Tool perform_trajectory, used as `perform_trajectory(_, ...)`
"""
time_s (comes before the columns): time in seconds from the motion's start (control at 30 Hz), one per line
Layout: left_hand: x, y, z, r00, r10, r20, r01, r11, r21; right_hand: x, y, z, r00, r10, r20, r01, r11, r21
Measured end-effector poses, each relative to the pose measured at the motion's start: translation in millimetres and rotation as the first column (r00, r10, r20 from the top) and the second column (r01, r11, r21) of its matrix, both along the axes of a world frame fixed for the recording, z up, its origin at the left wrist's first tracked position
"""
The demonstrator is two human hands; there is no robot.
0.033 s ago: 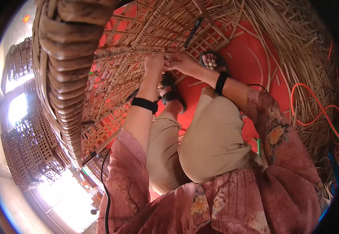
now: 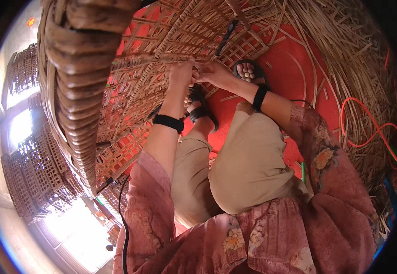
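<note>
A large basket of brown cane [image 2: 134, 96], woven in an open lattice with wrapped ribs, leans in front of me and to the left. Its thick wound rim [image 2: 82, 91] runs down close by on the left. My left hand [image 2: 181, 73] is closed at a wrapped rib of the lattice, the fingertips against it. Beside it, my right hand [image 2: 215, 74] has its fingers bent and pinched together, almost meeting the left fingers. Whatever thin thing sits between the right fingertips is too small to make out.
Long split cane strips [image 2: 344, 59] lie heaped at the right on a red floor covering [image 2: 290, 59]. An orange cord [image 2: 367, 114] loops over them. A black clip-like piece [image 2: 227, 36] sits on the lattice. More woven pieces [image 2: 34, 173] stand by bright windows at the left.
</note>
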State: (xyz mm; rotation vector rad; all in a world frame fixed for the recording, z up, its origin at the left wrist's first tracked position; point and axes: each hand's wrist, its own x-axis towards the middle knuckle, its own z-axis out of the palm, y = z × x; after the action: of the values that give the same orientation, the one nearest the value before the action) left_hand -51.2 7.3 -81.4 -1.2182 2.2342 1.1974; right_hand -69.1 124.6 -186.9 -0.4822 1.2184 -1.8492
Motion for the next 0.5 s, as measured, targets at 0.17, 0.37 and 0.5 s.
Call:
perform_trajectory(0.17, 18, -31, -6, 0.99, -0.096, -0.105, 0.106, 0.989, 0.1, -8, 28, -3, 0.997, -0.051, -0.063, 0.056, 0.995, 0.085)
perform_trajectory(0.37, 12, -3, -17, 0.87, -0.374, -0.32, 0.236, 0.888, -0.395, -18, 52, -4, 0.998, -0.051, -0.038, 0.055, 0.992, 0.111)
perform_trajectory(0.5, 15, -14, -24, 0.9, -0.302, -0.315, 0.196, 0.925, -0.327, -31, 81, 22, 0.999, 0.022, -0.025, -0.014, 0.961, 0.276)
